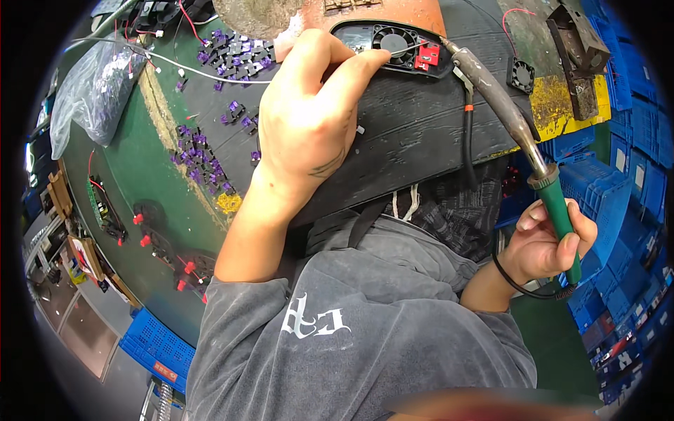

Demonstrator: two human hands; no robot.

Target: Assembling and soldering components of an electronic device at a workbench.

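My left hand [309, 105] pinches a thin silvery solder wire [408, 48] between thumb and fingers. Its end reaches the red circuit board [427, 57] in a black plastic housing [351, 33]. A small black fan [394, 44] sits in that housing beside the board. At the right, my right hand [551, 242] is wrapped round the green handle [557, 210] of a soldering iron [502, 102]. The iron slants up and left, its tip close to the housing's right end by the red board; I cannot tell whether they touch.
Piles of small black and purple parts [235, 56] lie left of my hand, near a clear plastic bag [95, 91]. A loose fan [520, 75] and a rusty metal bracket [577, 59] are at the right. Blue crates [590, 193] stand beyond the table.
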